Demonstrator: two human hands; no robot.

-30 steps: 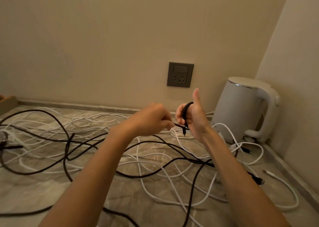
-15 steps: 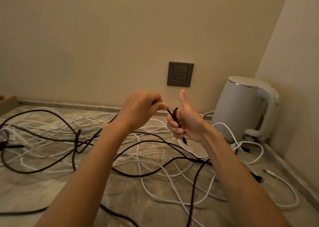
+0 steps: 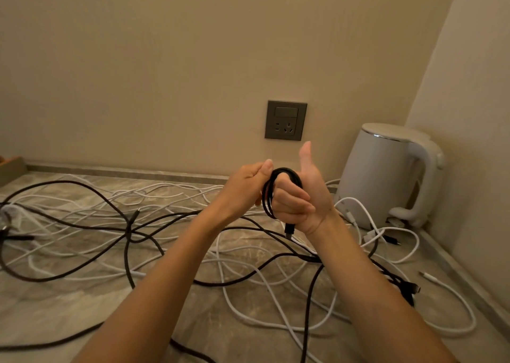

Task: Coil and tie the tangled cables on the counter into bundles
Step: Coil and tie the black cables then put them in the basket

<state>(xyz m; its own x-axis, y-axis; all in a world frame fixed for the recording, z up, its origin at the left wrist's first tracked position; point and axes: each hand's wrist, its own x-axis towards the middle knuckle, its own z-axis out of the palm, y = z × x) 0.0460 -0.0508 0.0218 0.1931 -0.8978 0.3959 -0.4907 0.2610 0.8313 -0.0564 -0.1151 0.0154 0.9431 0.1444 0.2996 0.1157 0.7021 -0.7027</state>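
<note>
currently black cable [image 3: 267,201] wraps right hand [image 3: 303,197]; left hand [image 3: 245,188] pinches it.

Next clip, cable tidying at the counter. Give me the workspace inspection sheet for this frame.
Surface: marble-look counter, largely covered in loose cable.
Job's things: black cable wound in loops round the right hand's fingers, its plug hanging below; no tied bundle seen.
Clutter: wooden box, only a corner showing at the left edge.
Grippers: left hand pinches the black cable at the top of the loops; right hand holds the loops, fingers curled, thumb up.
Cables: white cables and loose black cables lie tangled, crossing each other on the counter.
Surroundings: white kettle in the right corner; wall socket, nothing plugged in.
</note>
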